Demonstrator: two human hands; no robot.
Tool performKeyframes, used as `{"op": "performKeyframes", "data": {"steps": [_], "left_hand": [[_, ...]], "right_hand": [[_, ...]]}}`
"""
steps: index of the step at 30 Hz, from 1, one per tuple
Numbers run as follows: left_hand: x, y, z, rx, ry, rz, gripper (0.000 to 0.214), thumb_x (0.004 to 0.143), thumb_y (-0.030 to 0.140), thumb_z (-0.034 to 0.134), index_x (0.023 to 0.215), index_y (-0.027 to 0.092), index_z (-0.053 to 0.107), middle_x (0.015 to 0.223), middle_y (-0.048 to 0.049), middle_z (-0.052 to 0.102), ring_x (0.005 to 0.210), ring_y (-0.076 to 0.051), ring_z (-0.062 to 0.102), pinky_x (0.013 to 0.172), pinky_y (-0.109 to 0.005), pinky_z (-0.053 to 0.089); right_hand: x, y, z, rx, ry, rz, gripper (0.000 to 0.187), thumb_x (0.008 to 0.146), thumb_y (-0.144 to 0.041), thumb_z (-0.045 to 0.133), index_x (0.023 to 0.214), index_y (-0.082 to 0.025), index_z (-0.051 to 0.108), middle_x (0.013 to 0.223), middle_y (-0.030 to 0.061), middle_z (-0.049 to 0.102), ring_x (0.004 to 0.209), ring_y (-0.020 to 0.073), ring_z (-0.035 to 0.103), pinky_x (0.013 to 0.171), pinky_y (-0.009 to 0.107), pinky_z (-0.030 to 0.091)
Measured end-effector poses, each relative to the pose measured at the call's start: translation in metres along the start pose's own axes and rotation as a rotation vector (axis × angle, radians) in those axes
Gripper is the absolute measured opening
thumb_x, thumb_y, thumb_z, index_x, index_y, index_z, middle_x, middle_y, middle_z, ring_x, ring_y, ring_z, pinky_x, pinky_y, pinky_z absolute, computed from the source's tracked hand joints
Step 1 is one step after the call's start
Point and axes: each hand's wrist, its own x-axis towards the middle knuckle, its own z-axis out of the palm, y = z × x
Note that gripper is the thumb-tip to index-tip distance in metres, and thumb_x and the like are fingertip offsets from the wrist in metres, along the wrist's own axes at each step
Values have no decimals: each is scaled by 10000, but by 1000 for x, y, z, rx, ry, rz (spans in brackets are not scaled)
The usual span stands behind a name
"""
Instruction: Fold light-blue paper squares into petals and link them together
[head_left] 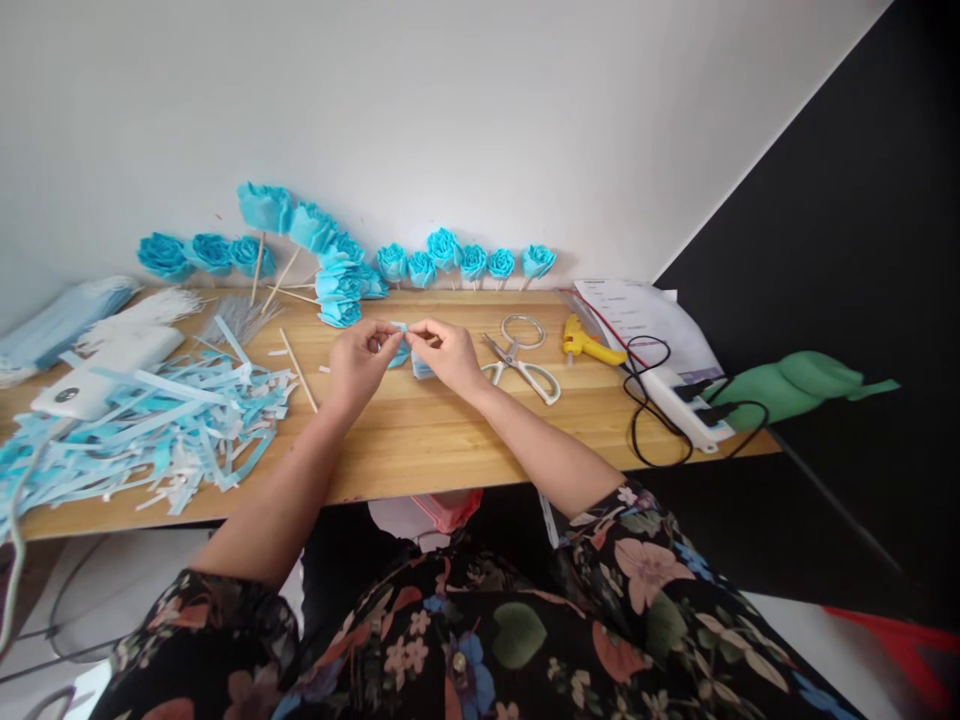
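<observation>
My left hand [364,358] and my right hand [444,352] meet above the middle of the wooden table. Between their pinched fingertips is a small piece of blue crepe paper [400,350], partly hidden by the fingers. Under my right hand more pale blue paper [422,369] shows. Just right of my hands lie scissors [519,364] with their blades apart and a silvery ring [523,331], perhaps a roll of tape or wire. A thin wooden stick [298,370] lies left of my left hand.
Blue paper flowers [444,250] on sticks lean along the wall. Paper strips [202,415] heap at the left beside a white device [79,392]. A yellow glue gun [591,342], black cables, a power strip [686,415], printed sheets [645,315] and a green bundle [787,388] lie right.
</observation>
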Motion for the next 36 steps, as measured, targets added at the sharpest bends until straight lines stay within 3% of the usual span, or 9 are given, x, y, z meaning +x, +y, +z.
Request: {"op": "performKeyframes", "data": {"steps": [13,29,36], "left_hand": [[1,-6,0,255,-8,82,235,844,353,626,911,179,768,712,-33,668,659,-167,558,637,-287,391],[-1,5,-3,247,-74,54,257,830,290,523,865,177,751,842,-61,756,713,-174,618,698,-289,473],[-2,7,-2,149,-50,14,246,821,387,581,782,180,708,729,-44,702,664,-168,580,654,-292,446]], "right_hand": [[-6,-7,3,-429,63,-158,157,922,-248,590,900,-220,743,862,24,751,808,152,654,721,246,462],[-6,-12,0,-456,21,-125,150,932,-245,595,939,-223,744,920,14,770,832,147,667,755,244,459],[-5,-9,1,-375,23,-118,161,913,-248,583,909,-220,741,885,23,761,814,152,657,742,247,461]]}}
